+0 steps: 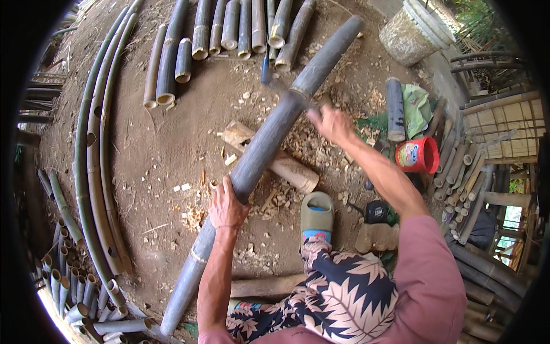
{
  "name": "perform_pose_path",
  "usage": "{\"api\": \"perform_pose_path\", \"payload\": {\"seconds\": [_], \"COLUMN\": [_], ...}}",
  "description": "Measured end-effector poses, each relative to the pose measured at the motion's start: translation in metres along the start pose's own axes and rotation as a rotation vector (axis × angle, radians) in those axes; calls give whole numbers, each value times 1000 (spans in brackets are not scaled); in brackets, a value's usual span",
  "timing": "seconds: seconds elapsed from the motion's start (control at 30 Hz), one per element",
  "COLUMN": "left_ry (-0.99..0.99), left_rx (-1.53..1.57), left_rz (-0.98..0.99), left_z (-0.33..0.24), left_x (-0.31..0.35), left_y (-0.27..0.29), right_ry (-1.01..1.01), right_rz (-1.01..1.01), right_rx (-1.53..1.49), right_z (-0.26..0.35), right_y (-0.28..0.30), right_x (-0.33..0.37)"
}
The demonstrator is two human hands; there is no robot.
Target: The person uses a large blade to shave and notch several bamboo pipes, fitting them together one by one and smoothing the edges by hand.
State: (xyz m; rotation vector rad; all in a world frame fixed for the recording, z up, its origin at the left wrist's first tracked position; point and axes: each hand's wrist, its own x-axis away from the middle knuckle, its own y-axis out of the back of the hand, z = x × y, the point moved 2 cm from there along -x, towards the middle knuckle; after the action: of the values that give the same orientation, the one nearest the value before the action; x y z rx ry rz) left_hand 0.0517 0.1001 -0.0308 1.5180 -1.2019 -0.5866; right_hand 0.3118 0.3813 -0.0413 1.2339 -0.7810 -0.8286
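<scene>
A long dark grey bamboo pole [269, 137] slants from lower left to upper right in front of me. It passes over a shorter, pale brown log [295, 172] on the dirt. My left hand [228, 207] is closed over the pole below its middle, fingers wrapped on its upper side. My right hand [334, 123] is closed on a tool's handle [313, 114] at the pole's right side, near a node ring. Motion smears the tool, and its kind cannot be made out. Beyond the pole, a blurred blue piece [266, 72] shows; whether it belongs to the tool is unclear.
Cut bamboo lengths [232, 26] lie in a row at the far side. Long bamboo poles [94, 143] curve along the left, above stacked tubes [69, 281]. Right of me are a red container [417, 155], a grey tube [395, 109] and a whitish bucket [413, 34]. Wood chips [281, 198] litter the ground.
</scene>
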Motion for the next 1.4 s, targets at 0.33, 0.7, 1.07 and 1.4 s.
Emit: {"api": "perform_pose_path", "payload": {"seconds": [0.33,0.7,1.07,1.4], "left_ry": [34,-73,-4,47], "left_rx": [14,-152,-36,181], "left_rz": [14,-294,-145,315], "left_z": [5,-13,1,37], "left_x": [-2,7,0,-6], "left_y": [0,-14,-7,19], "right_ry": [503,-133,227,-102], "right_rz": [5,34,151,254], "right_rx": [47,-50,-18,-547], "right_z": [9,-23,24,61], "right_y": [17,18,14,53], "right_x": [-11,-32,-8,43]}}
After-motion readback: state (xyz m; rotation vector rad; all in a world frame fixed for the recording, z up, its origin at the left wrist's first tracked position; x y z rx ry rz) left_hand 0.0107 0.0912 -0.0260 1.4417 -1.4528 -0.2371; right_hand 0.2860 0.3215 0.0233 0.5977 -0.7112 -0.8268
